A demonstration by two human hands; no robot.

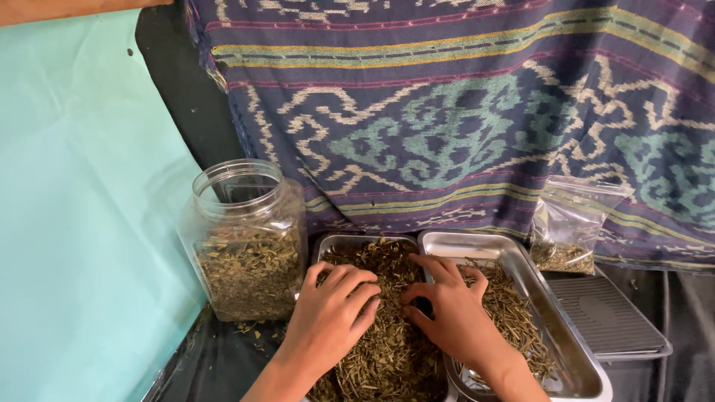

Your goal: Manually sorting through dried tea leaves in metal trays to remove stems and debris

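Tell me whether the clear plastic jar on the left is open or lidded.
Open. The clear plastic jar stands upright with no lid on its wide mouth, and the dried herbs fill roughly its lower half.

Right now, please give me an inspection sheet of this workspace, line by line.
Surface: dark tabletop with a few dried flakes scattered on it.
Job's things: left metal tray heaped with dried herb; right metal tray holds thinner dried stems.
Clutter: clear plastic jar, lid off, partly filled with dried leaves; clear bag with some herb; grey ribbed tray.
Hands: left hand and right hand both rest fingers-down on the herb heap, held loosely open.
Cables: nothing seen.
Surroundings: patterned woven cloth behind; turquoise sheet at left.
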